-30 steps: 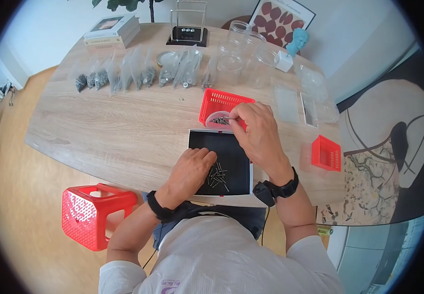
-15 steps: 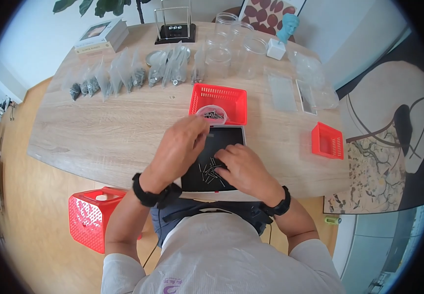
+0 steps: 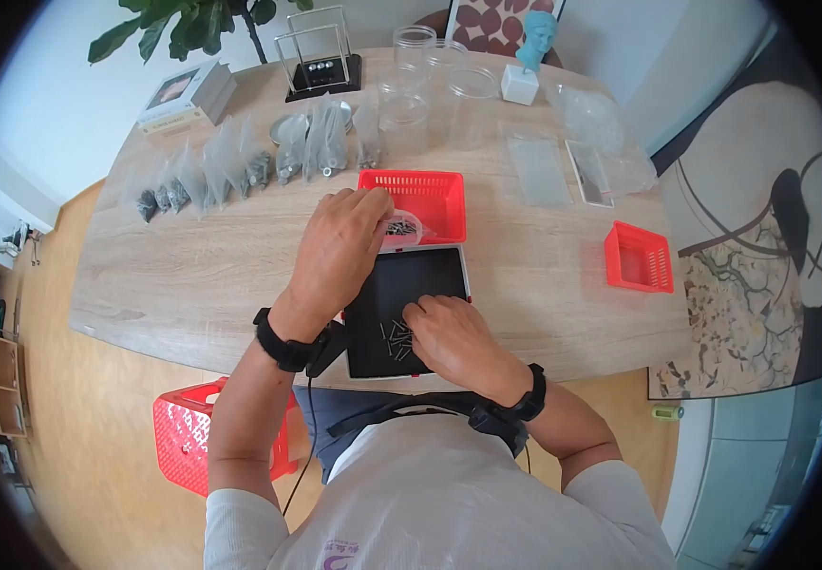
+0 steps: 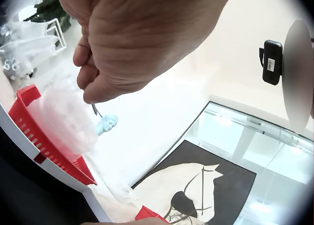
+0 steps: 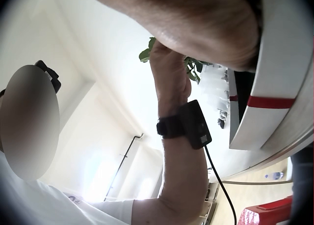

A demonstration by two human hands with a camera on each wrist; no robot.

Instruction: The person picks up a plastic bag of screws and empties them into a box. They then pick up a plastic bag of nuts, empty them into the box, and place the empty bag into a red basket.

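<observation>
A thin metal screw (image 4: 95, 109) is pinched between thumb and fingertips of the left hand (image 4: 132, 48), as the left wrist view shows. In the head view that hand (image 3: 335, 247) is above the left rim of a clear plastic pouch or cup (image 3: 401, 229) holding many screws, inside a red basket (image 3: 448, 204). Loose screws (image 3: 397, 344) lie in a white-edged tray with a black bottom (image 3: 373, 302). Over their right side, the right hand (image 3: 453, 340) lowers bent fingers among them; its fingertips are hidden, also in the right wrist view.
Several bags of hardware (image 3: 216, 171) line the back left, beside clear jars (image 3: 403, 119). Books (image 3: 186, 95), a ball-pendulum stand (image 3: 321, 74) and a blue bust (image 3: 534, 43) stand behind. A small red basket (image 3: 639, 258) and flat bags (image 3: 539, 171) are on the right.
The left hand has moved from the tray up to the pouch or cup of screws. The right hand has gone from there down to the loose screws. The head view has shifted.
</observation>
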